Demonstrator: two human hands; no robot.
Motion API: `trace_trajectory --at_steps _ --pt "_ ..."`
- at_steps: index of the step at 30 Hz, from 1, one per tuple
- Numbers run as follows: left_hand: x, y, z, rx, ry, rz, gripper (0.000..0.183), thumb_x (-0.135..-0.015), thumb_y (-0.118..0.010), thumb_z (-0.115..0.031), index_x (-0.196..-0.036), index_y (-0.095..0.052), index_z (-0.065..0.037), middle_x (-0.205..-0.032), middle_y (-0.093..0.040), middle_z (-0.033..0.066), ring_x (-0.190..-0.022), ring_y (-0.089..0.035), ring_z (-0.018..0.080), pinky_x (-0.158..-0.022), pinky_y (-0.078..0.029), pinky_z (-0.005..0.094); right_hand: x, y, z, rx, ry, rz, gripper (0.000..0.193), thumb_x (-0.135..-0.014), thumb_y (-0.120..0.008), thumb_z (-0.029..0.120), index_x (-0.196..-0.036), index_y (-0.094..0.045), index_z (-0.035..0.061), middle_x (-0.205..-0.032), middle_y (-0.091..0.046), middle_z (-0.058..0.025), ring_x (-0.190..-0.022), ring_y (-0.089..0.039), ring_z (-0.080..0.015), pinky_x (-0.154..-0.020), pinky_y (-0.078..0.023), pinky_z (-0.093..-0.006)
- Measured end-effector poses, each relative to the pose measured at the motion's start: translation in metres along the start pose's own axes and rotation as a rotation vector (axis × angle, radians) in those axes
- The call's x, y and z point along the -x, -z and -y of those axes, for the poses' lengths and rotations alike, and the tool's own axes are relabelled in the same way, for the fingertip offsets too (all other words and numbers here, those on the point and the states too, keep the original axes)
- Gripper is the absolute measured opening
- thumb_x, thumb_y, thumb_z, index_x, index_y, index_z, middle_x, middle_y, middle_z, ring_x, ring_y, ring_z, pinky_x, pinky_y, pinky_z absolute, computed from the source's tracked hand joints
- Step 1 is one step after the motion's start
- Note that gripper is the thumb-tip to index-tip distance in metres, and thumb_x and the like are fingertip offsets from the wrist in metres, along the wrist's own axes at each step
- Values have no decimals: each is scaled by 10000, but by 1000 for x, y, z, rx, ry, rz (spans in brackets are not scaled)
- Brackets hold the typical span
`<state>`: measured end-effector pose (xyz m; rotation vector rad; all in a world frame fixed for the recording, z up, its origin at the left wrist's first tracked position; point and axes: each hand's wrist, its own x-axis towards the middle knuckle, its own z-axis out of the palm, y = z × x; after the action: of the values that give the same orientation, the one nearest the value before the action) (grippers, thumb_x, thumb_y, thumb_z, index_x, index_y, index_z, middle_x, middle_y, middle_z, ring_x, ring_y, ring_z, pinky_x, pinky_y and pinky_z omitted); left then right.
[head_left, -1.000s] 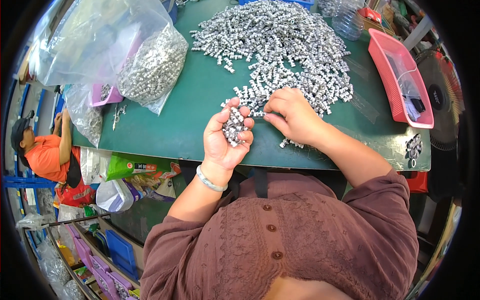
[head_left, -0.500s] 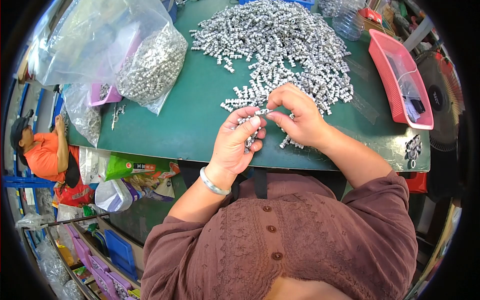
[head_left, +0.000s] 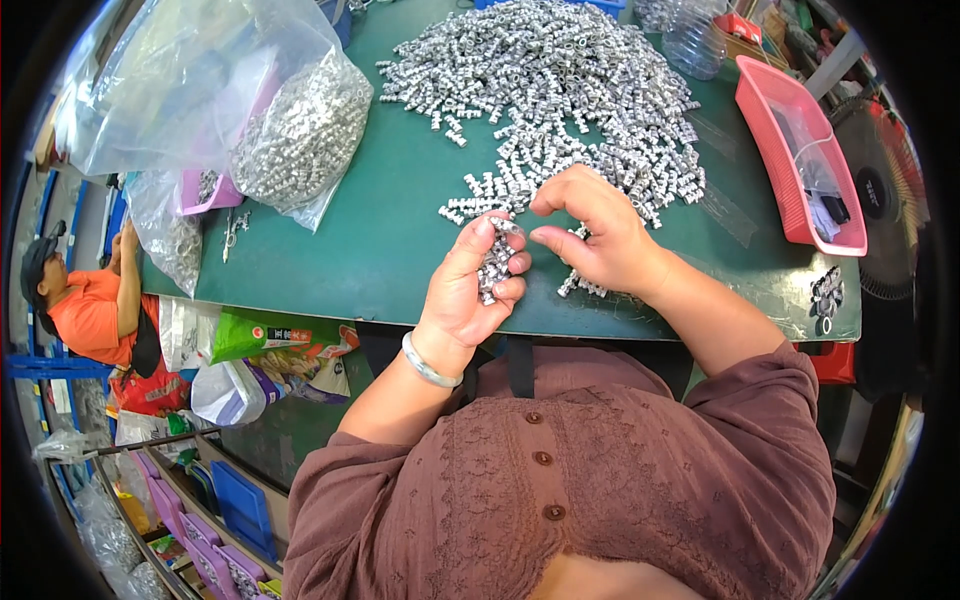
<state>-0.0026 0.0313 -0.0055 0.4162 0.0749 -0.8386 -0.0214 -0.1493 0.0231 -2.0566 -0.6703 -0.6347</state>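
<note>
Compared with the earlier frame, the right hand (head_left: 605,240) is now parted from the left hand (head_left: 462,285), whose thumb has drawn back from where the two met. Right thumb and forefinger stand slightly apart, the gap between their tips showing nothing held. Left fingers are curled around a cluster of small silver parts (head_left: 495,268), with the thumb against its upper side. Cluster sits in the left palm, above the near edge of the green table (head_left: 340,270). Beyond both hands lies a large loose pile (head_left: 545,85) of similar parts, its near fringe close to the right hand. Clear plastic bag (head_left: 300,135) of metal parts stands at left; pink basket (head_left: 772,165) stands at right.
</note>
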Motion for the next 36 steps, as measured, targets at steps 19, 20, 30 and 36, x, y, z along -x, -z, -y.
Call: trace_trajectory --at_steps 19,20,30,36 --pt "29 -37 -63 -94 -162 18 126 -857 -556 -210 -929 -554 -107 -886 -514 79 -703 -462 151 -433 -386 169 4 8 -5 144 23 124 127 -691 -617 44 -798 -550 52 -775 -546 -91 -754 -505 -286 -687 -374 -363" --pt "35 -46 -78 -164 -216 36 125 -858 -553 -213 -925 -558 -107 -890 -514 77 -696 -460 146 -428 -383 164 3 8 -4 144 34 111 123 -687 -616 38 -791 -551 53 -762 -547 -87 -751 -505 -284 -689 -375 -364" --pt "94 -212 -286 -1057 -1202 -84 94 -819 -593 -141 -832 -536 -68 -751 -571 53 -600 -502 100 -438 -379 170 -1 5 -3 142 91 148 121 -678 -620 27 -774 -554 60 -767 -548 -70 -745 -503 -269 -694 -385 -360" --pt "81 -223 -379 -1404 -1345 -475 113 -788 -630 -150 -840 -562 -75 -680 -543 12 -531 -466 74 -427 -364 172 2 8 -8 147 103 169 127 -673 -626 29 -778 -561 57 -771 -551 -77 -748 -509 -269 -692 -393 -356"
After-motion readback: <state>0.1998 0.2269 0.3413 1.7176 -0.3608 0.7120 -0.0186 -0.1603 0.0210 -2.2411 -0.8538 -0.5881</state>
